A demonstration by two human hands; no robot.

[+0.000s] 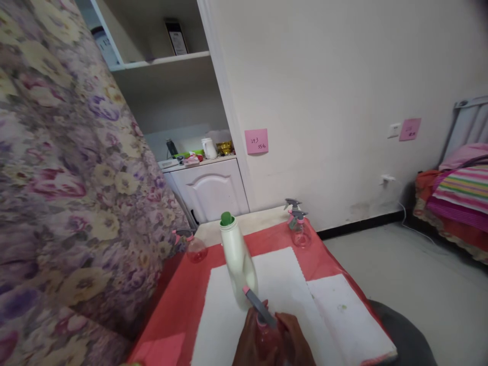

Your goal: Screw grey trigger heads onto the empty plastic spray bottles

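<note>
Low in the view, my left hand (pixel 248 341) and my right hand (pixel 298 341) are wrapped round a small pink spray bottle (pixel 267 333) from both sides. Its grey trigger head (pixel 260 307) points up and to the left. Just beyond it a white bottle with a green cap (pixel 238 262) stands upright on a white cloth (pixel 282 284), almost touching the trigger head. The lower part of the pink bottle is hidden by my fingers.
A red tablecloth (pixel 179 305) covers the table. A pink spray bottle (pixel 195 247) stands at its far left, and two more (pixel 300 231) at the far right. Floral fabric (pixel 64 193) hangs at the left. A white cupboard (pixel 209 188) and a bed (pixel 457 203) lie beyond.
</note>
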